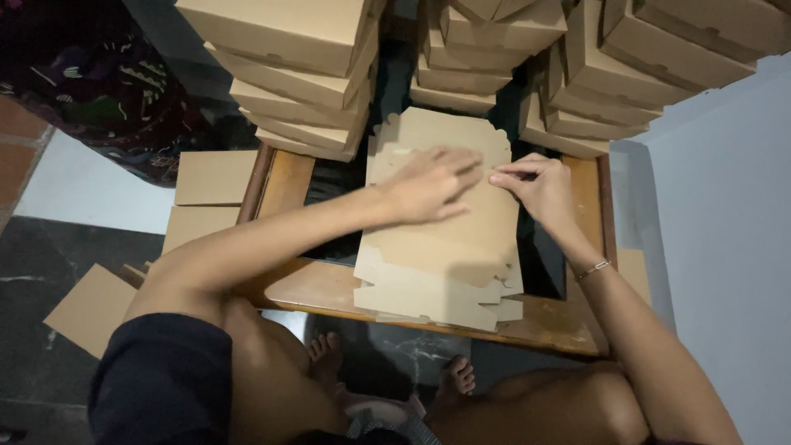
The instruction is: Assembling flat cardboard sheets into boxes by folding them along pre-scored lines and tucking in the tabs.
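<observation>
A stack of flat brown cardboard box blanks (445, 247) lies on a low wooden table (321, 288) with a dark glass top. My left hand (428, 185) rests palm down on the top blank, fingers spread. My right hand (540, 185) pinches the top blank's right edge between thumb and fingertips, just beside my left fingertips. A thin bracelet (593, 269) sits on my right wrist.
Piles of folded brown boxes (305, 74) (601, 66) stand at the table's far side. More flat cardboard sheets (210, 177) (91, 309) lie on the floor to the left. A white wall (725, 247) is at the right. My knees and feet are under the table's near edge.
</observation>
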